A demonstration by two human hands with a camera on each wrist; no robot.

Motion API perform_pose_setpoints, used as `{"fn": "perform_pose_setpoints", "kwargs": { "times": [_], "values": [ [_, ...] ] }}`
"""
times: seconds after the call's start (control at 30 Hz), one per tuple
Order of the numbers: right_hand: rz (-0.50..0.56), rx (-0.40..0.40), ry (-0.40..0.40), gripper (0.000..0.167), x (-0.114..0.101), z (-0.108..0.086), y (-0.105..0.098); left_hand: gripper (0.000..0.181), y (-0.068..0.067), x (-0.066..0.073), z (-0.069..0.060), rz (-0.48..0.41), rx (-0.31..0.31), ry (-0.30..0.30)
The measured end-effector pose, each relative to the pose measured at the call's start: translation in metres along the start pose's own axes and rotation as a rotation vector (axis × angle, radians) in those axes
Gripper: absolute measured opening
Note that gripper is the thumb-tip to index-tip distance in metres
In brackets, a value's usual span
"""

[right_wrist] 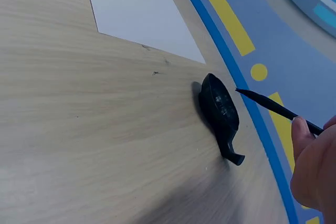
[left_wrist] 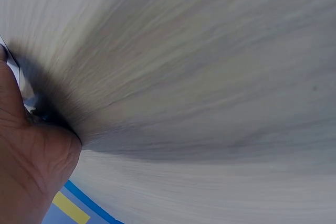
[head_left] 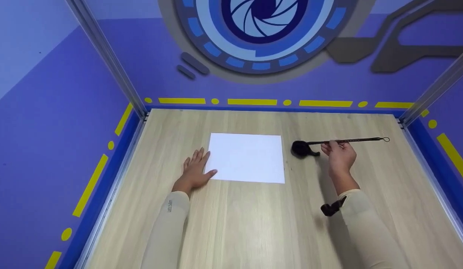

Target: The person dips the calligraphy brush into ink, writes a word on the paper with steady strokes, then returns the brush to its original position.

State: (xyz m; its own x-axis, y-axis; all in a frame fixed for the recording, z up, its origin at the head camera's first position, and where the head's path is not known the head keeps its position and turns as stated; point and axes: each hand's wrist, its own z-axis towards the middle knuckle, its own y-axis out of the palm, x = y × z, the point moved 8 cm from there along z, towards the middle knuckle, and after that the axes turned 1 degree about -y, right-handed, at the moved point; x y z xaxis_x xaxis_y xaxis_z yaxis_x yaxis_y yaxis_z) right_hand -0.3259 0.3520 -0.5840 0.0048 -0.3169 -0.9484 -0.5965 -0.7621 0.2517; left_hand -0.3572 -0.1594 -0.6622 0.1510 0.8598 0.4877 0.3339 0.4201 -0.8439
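My right hand [head_left: 340, 157] pinches a dark calligraphy brush [head_left: 360, 140] by its handle. A hanging loop ends the handle on the right, and the bristle end points left. In the right wrist view the dark bristle tip [right_wrist: 252, 96] is apart from a small black dish [right_wrist: 218, 103] with a short curved handle. That dish stands on the table, right of a blank white sheet of paper [head_left: 246, 158]. With fingers spread, my left hand [head_left: 196, 172] rests at the paper's left edge, its thumb over the lower left corner.
A light wood table [head_left: 239, 224] lies under everything. Blue-purple panels [head_left: 142, 56] wall in the back and both sides, with metal posts [head_left: 108, 56] at the corners. A black wrist-worn device [head_left: 331, 208] sticks out from the right sleeve.
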Motion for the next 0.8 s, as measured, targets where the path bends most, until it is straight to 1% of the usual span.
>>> {"fn": "perform_pose_setpoints", "kwargs": {
  "times": [0.1,0.27,0.4,0.53,0.7,0.8],
  "values": [
    [-0.001,0.005,0.01,0.005,-0.002,-0.001,0.001,0.085,0.001,0.0,0.001,-0.004,-0.006,-0.007],
    [-0.051,-0.008,-0.006,0.006,-0.003,-0.003,0.008,0.085,0.002,-0.001,0.001,-0.009,-0.011,-0.01],
    [-0.088,-0.022,0.008,0.006,0.0,-0.007,0.013,0.085,0.0,-0.002,-0.002,0.009,-0.009,-0.025],
    [-0.12,-0.023,0.019,0.007,0.004,-0.007,0.014,0.086,0.001,-0.002,-0.003,0.001,-0.015,-0.027],
    [-0.187,-0.035,-0.034,0.009,0.013,0.001,0.01,0.086,-0.001,0.001,-0.002,-0.018,-0.009,-0.013],
    [-0.274,-0.046,-0.088,0.011,0.018,0.006,0.008,0.086,-0.002,0.003,-0.001,-0.017,-0.011,-0.009]
  ]
}}
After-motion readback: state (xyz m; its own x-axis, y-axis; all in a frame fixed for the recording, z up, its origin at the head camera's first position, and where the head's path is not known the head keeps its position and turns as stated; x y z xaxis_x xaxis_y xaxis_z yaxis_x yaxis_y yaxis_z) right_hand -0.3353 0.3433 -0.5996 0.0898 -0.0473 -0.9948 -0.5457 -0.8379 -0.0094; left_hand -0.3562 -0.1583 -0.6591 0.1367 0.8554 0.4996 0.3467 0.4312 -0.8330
